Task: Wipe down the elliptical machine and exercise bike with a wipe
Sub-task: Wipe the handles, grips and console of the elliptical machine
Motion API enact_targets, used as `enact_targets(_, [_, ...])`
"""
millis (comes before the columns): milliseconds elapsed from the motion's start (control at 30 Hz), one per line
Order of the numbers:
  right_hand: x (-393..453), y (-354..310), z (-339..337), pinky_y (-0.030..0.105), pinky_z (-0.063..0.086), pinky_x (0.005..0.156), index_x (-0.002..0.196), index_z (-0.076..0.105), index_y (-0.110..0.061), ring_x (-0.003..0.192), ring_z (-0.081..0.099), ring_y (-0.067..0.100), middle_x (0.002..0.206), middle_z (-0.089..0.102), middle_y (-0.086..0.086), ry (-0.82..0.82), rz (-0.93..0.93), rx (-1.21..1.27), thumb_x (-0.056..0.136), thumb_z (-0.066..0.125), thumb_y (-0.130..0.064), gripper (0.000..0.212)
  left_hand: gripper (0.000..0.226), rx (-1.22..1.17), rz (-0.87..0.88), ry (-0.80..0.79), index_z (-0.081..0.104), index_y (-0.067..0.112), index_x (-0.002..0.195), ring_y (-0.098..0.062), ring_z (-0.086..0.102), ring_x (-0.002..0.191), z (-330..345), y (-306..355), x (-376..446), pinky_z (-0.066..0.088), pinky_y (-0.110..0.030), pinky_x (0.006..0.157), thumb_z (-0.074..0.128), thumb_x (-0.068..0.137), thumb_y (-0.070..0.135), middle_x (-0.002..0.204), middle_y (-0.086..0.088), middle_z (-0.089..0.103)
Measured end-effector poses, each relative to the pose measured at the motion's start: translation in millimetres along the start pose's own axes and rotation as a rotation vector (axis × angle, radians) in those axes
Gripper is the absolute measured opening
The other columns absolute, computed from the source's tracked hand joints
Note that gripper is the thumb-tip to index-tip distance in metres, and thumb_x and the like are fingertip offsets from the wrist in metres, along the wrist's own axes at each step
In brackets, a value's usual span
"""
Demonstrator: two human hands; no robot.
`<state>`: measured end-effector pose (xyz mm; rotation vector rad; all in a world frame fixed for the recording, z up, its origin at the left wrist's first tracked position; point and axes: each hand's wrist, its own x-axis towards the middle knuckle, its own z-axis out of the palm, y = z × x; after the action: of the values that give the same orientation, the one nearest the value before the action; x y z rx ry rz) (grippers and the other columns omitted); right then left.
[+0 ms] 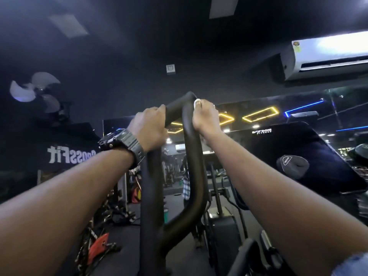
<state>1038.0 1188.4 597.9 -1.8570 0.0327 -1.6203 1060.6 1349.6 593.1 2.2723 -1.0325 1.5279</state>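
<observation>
- Right hand (pixel 205 118): grip closed around the right side of the handlebar loop (pixel 192 156) just below its top bend, with a white wipe (pixel 197 103) pressed between the fingers and the bar; only a small fold of the wipe shows at the top of the fist.
- Left hand (pixel 148 129): grip closed bare on the slanted left limb of the same loop, a little lower than the right hand; nothing else held.
- Wristwatch (pixel 121 143): dark, chunky strap, on the left wrist directly behind that grip.
- Handlebar loop: dark matte tube, rising between the two forearms, bending over at the top between the hands, both limbs joining a single post below the grips.
- Machine console (pixel 310 156): dark slanted panel, to the right of the right grip, past the forearm; which machine it belongs to cannot be told.
- Mirror wall (pixel 249 124): beyond the grips, showing yellow hexagonal light strips and reversed white lettering.
- Air conditioner (pixel 326 56): white wall unit, above and right of the grips.
- Fan (pixel 35 90): pale blades, above and far left of the left grip.
- Floor (pixel 123 236): dark, below the left forearm, with red and black gear lying on it.
</observation>
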Motion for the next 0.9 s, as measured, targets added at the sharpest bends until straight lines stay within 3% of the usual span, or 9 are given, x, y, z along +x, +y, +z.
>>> enact_targets(233, [-26.5,14.2,4.5,0.037,0.043,0.070,0.075,0.057,-0.019,0.075,0.054,0.020,0.077,0.056,0.001,-0.042,0.216,0.291,0.101,0.034,-0.041,0.042,0.029,-0.032,0.023,0.028,0.056,0.012,0.106,-0.032,0.059,0.077,0.5,-8.6,2.9,0.052,-0.038,0.067,0.061,0.079,0.020,0.092,-0.009,0.063])
enact_targets(367, [-22.5,5.0,-6.7,0.031,0.036,0.058,0.064,0.056,-0.018,0.059,0.048,0.017,0.060,0.052,-0.003,-0.034,0.277,0.270,0.095,0.043,-0.034,0.037,0.025,-0.078,0.061,0.036,0.058,0.011,0.101,-0.036,0.062,0.077,1.3,-13.2,4.9,0.057,-0.043,0.071,0.061,0.077,0.018,0.088,-0.011,0.063])
enact_targets(467, [-6.4,-15.4,7.3,0.034,0.044,0.070,0.081,0.066,-0.014,0.077,0.059,0.026,0.079,0.058,0.004,0.099,0.297,0.206,0.090,0.044,-0.028,0.027,0.024,-0.072,0.074,0.026,0.058,0.012,0.103,-0.035,0.061,0.079,0.9,-17.4,4.4,0.053,-0.039,0.070,0.062,0.081,0.020,0.089,-0.011,0.062])
enact_targets(567, [-36.8,-21.1,11.6,0.028,0.027,0.070,0.099,0.058,-0.006,0.080,0.048,0.022,0.088,0.058,0.009,0.128,-0.026,-0.282,0.104,0.031,-0.024,0.033,0.021,-0.054,0.061,0.052,0.060,0.013,0.103,-0.036,0.059,0.079,2.3,-20.3,2.5,0.042,-0.036,0.064,0.062,0.083,0.018,0.090,-0.012,0.062])
enact_targets(633, [-74.3,-9.7,0.3,0.033,0.034,0.068,0.109,0.052,-0.010,0.076,0.054,0.018,0.095,0.062,0.012,0.033,-0.260,-0.389,0.105,0.034,-0.019,0.020,0.021,-0.061,0.070,0.058,0.061,0.012,0.103,-0.036,0.058,0.078,3.4,-18.8,2.3,0.041,-0.035,0.063,0.062,0.082,0.017,0.089,-0.012,0.062])
enact_targets(667, [-86.9,-0.5,-5.5,0.038,0.045,0.078,0.124,0.049,-0.009,0.092,0.060,0.019,0.117,0.062,0.014,-0.030,-0.351,-0.411,0.104,0.038,-0.017,0.024,0.021,-0.064,0.074,0.058,0.061,0.012,0.102,-0.035,0.058,0.076,3.6,-18.8,2.1,0.041,-0.034,0.062,0.062,0.082,0.016,0.088,-0.012,0.062])
enact_targets(733, [-96.6,10.1,-19.9,0.033,0.035,0.110,0.147,0.040,-0.011,0.139,0.040,0.021,0.154,0.040,0.008,-0.169,-0.449,-0.500,0.104,0.044,-0.017,0.044,0.020,-0.076,0.078,0.059,0.061,0.011,0.102,-0.034,0.059,0.077,3.0,-18.7,2.2,0.042,-0.034,0.062,0.062,0.083,0.015,0.088,-0.011,0.062])
enact_targets(800, [-80.1,8.1,-31.0,0.027,0.023,0.117,0.146,0.046,-0.013,0.145,0.030,0.017,0.155,0.038,0.003,-0.229,-0.540,-0.538,0.103,0.048,-0.023,0.044,0.019,-0.080,0.074,0.067,0.060,0.011,0.102,-0.034,0.059,0.078,3.1,-17.3,2.0,0.045,-0.035,0.063,0.061,0.083,0.015,0.089,-0.010,0.062])
enact_targets(900, [-29.2,-7.5,-41.6,0.042,0.047,0.102,0.122,0.069,-0.018,0.120,0.059,0.025,0.128,0.065,0.006,-0.114,-0.615,-0.604,0.095,0.059,-0.027,0.030,0.018,-0.084,0.074,0.072,0.058,0.011,0.102,-0.033,0.059,0.078,4.0,-16.7,1.9,0.050,-0.038,0.066,0.060,0.085,0.015,0.090,-0.010,0.062])
